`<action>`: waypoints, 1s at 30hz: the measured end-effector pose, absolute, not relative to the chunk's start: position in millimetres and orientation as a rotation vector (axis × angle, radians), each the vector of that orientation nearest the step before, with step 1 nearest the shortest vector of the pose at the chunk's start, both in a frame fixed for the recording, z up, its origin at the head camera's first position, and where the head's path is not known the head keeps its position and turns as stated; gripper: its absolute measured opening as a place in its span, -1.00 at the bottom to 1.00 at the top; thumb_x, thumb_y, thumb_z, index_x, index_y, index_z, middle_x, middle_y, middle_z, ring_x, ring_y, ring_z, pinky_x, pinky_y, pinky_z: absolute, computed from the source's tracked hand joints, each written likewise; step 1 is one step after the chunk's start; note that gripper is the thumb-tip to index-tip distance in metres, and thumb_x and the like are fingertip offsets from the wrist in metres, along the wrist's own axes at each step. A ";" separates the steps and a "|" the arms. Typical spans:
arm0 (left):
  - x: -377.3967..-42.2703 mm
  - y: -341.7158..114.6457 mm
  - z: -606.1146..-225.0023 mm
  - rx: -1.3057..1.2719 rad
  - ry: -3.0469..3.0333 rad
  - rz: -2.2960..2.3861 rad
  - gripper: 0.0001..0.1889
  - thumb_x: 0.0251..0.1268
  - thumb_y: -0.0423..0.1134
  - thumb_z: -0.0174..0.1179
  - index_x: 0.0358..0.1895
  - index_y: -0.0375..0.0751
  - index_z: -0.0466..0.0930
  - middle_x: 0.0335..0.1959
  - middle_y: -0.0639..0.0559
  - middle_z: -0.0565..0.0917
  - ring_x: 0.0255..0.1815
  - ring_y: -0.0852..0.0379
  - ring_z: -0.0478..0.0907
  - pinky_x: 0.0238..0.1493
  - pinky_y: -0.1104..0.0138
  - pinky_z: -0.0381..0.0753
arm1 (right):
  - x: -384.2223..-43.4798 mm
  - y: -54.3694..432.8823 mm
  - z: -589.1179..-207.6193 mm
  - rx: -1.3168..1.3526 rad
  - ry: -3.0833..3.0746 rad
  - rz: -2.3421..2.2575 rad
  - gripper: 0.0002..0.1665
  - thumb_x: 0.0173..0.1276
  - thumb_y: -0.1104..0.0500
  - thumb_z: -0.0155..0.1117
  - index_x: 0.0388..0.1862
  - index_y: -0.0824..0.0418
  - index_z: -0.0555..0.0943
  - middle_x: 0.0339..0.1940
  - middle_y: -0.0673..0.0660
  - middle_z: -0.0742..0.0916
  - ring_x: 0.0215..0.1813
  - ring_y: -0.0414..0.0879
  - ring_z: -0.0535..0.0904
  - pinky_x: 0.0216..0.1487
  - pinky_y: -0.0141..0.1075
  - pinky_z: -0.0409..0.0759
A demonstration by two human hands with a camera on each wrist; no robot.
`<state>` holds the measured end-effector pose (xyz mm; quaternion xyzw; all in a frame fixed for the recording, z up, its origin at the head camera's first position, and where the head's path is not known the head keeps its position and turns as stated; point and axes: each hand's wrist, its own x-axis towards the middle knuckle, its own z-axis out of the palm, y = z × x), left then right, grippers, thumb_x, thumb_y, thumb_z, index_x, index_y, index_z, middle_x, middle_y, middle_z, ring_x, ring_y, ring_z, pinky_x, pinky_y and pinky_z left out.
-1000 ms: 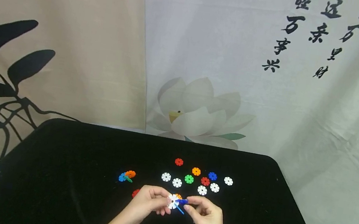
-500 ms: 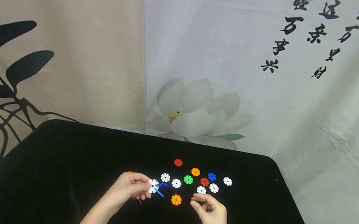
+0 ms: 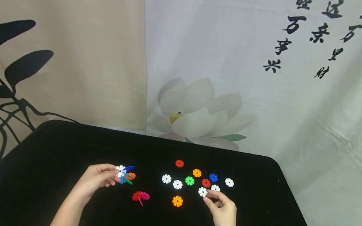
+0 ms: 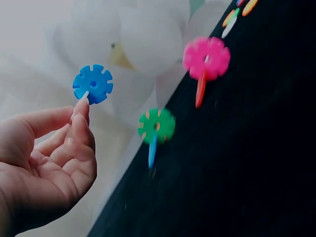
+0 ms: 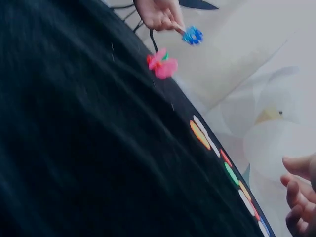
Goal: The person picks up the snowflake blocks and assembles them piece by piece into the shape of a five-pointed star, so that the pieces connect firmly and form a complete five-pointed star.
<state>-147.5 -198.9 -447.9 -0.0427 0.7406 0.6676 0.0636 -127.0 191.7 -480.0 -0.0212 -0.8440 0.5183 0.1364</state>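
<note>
My left hand pinches a joined piece of slotted snowflake discs at the left of the table, in the air. In the head view its white disc faces me, with a dark blue disc edge-on. The left wrist view shows the piece's light blue disc at the fingertips. Partly behind it sits another joined piece with an orange disc and a green disc. My right hand has its fingertips beside a white disc, apparently holding nothing; contact is unclear.
A joined piece of red and pink discs stands left of centre. Loose discs lie toward the right: an orange disc, a green disc, a blue disc and several others. The black table ends at a printed curtain.
My left hand has carried the joined disc piece leftward, away from the right hand. The right hand let go of it and moved right, to the white disc. The red and pink piece is uncovered.
</note>
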 end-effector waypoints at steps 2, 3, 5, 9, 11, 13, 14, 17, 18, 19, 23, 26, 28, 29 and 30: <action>-148.2 -207.3 -451.6 -0.182 2.252 1.996 -0.65 0.39 -0.22 0.14 0.04 -0.47 0.51 -0.37 -0.07 0.68 -0.39 0.11 0.60 -0.29 0.34 0.59 | -132.8 198.9 -480.3 -0.082 -2.468 1.464 -0.76 0.11 0.31 0.47 -0.20 0.26 0.72 -0.30 0.10 0.76 -0.66 -0.15 0.40 -0.66 -0.39 0.37; -148.4 -211.1 -453.4 -0.210 2.255 1.990 -0.65 0.39 -0.22 0.14 0.05 -0.46 0.50 -0.36 -0.06 0.69 -0.38 0.11 0.61 -0.29 0.34 0.59 | -135.9 203.0 -480.2 -0.093 -2.483 1.442 -0.76 0.12 0.30 0.47 -0.19 0.27 0.72 -0.28 0.11 0.75 -0.65 -0.15 0.40 -0.66 -0.38 0.37; -148.3 -218.0 -456.5 -0.245 2.271 1.966 -0.63 0.40 -0.22 0.12 0.09 -0.47 0.47 -0.35 -0.05 0.69 -0.37 0.11 0.61 -0.28 0.35 0.59 | -142.6 212.1 -480.2 -0.120 -2.511 1.396 -0.75 0.13 0.29 0.46 -0.17 0.26 0.72 -0.27 0.12 0.75 -0.65 -0.16 0.40 -0.66 -0.38 0.36; -147.1 -228.1 -462.3 -0.305 2.293 1.917 -0.62 0.41 -0.22 0.11 0.10 -0.49 0.45 -0.36 -0.05 0.68 -0.36 0.10 0.61 -0.31 0.37 0.58 | -159.0 232.7 -480.3 -0.131 -2.547 1.289 -0.73 0.15 0.28 0.45 -0.14 0.27 0.71 -0.23 0.16 0.74 -0.65 -0.17 0.38 -0.67 -0.37 0.35; -146.1 -231.5 -465.0 -0.323 2.303 1.886 -0.63 0.42 -0.23 0.09 0.10 -0.49 0.46 -0.38 -0.04 0.68 -0.37 0.09 0.61 -0.33 0.38 0.58 | -167.5 242.7 -480.7 -0.127 -2.565 1.242 -0.72 0.16 0.28 0.44 -0.12 0.27 0.70 -0.20 0.18 0.73 -0.64 -0.16 0.37 -0.66 -0.37 0.34; -145.5 -234.0 -467.9 -0.335 2.312 1.859 -0.64 0.43 -0.24 0.07 0.09 -0.50 0.46 -0.39 -0.04 0.68 -0.38 0.09 0.61 -0.37 0.39 0.57 | -176.1 251.9 -481.4 -0.124 -2.594 1.191 -0.70 0.18 0.27 0.43 -0.09 0.29 0.68 -0.16 0.22 0.72 -0.62 -0.16 0.38 -0.64 -0.35 0.35; -145.5 -235.0 -469.3 -0.339 2.316 1.848 -0.64 0.43 -0.24 0.07 0.09 -0.50 0.47 -0.40 -0.04 0.68 -0.40 0.09 0.61 -0.39 0.39 0.56 | -180.1 256.2 -481.8 -0.125 -2.612 1.171 -0.69 0.19 0.26 0.42 -0.07 0.29 0.67 -0.13 0.24 0.71 -0.61 -0.15 0.38 -0.62 -0.34 0.36; -145.7 -237.9 -474.0 -0.344 2.328 1.821 -0.64 0.43 -0.25 0.06 0.09 -0.51 0.47 -0.41 -0.05 0.68 -0.44 0.10 0.60 -0.45 0.41 0.53 | -191.2 267.3 -485.0 -0.123 -2.681 1.090 -0.64 0.22 0.23 0.39 0.00 0.30 0.65 -0.07 0.28 0.68 -0.51 -0.10 0.45 -0.51 -0.29 0.42; -145.9 -238.6 -475.6 -0.344 2.335 1.812 -0.64 0.43 -0.25 0.07 0.09 -0.52 0.47 -0.42 -0.05 0.68 -0.45 0.10 0.59 -0.47 0.41 0.52 | -194.3 270.5 -486.5 -0.119 -2.701 1.071 -0.62 0.22 0.23 0.38 0.02 0.30 0.64 -0.06 0.29 0.67 -0.44 -0.05 0.50 -0.43 -0.23 0.47; -146.0 -239.2 -476.9 -0.344 2.342 1.802 -0.64 0.43 -0.26 0.07 0.08 -0.52 0.48 -0.43 -0.06 0.67 -0.46 0.10 0.59 -0.49 0.42 0.51 | -196.9 273.5 -488.3 -0.116 -2.723 1.053 -0.60 0.23 0.22 0.38 0.04 0.30 0.62 -0.05 0.30 0.67 -0.35 0.02 0.54 -0.33 -0.16 0.51; -145.7 -239.7 -479.6 -0.354 2.391 1.746 -0.69 0.40 -0.31 0.08 0.03 -0.52 0.52 -0.48 -0.06 0.65 -0.54 0.09 0.55 -0.57 0.40 0.48 | -204.1 281.1 -495.2 -0.120 -2.796 0.990 -0.55 0.24 0.20 0.37 0.10 0.31 0.59 -0.05 0.31 0.65 0.02 0.22 0.53 0.01 0.10 0.45; -145.4 -238.3 -477.6 -0.374 2.436 1.700 -0.71 0.39 -0.32 0.08 0.02 -0.50 0.53 -0.53 -0.05 0.61 -0.59 0.11 0.52 -0.61 0.39 0.45 | -206.4 282.0 -496.8 -0.135 -2.831 0.952 -0.57 0.22 0.21 0.38 0.07 0.31 0.61 -0.06 0.31 0.64 0.06 0.24 0.50 0.04 0.15 0.42; -145.1 -237.9 -475.7 -0.372 2.463 1.673 -0.70 0.40 -0.30 0.07 0.04 -0.49 0.52 -0.54 -0.05 0.58 -0.60 0.11 0.50 -0.61 0.38 0.44 | -207.1 281.2 -496.8 -0.147 -2.842 0.935 -0.60 0.21 0.21 0.39 0.03 0.30 0.63 -0.08 0.30 0.63 0.00 0.21 0.52 0.00 0.13 0.44; -144.9 -237.6 -474.8 -0.377 2.469 1.665 -0.69 0.40 -0.30 0.07 0.06 -0.48 0.51 -0.53 -0.05 0.57 -0.59 0.11 0.49 -0.61 0.38 0.44 | -207.3 280.7 -496.7 -0.155 -2.846 0.930 -0.61 0.20 0.21 0.40 0.01 0.29 0.64 -0.09 0.29 0.63 -0.03 0.20 0.52 -0.03 0.12 0.44; -144.8 -237.2 -473.8 -0.381 2.478 1.657 -0.69 0.40 -0.30 0.06 0.07 -0.48 0.51 -0.53 -0.05 0.56 -0.59 0.10 0.48 -0.61 0.38 0.44 | -207.4 280.3 -496.7 -0.163 -2.847 0.926 -0.62 0.19 0.21 0.41 -0.01 0.29 0.64 -0.10 0.28 0.63 -0.04 0.19 0.52 -0.04 0.11 0.45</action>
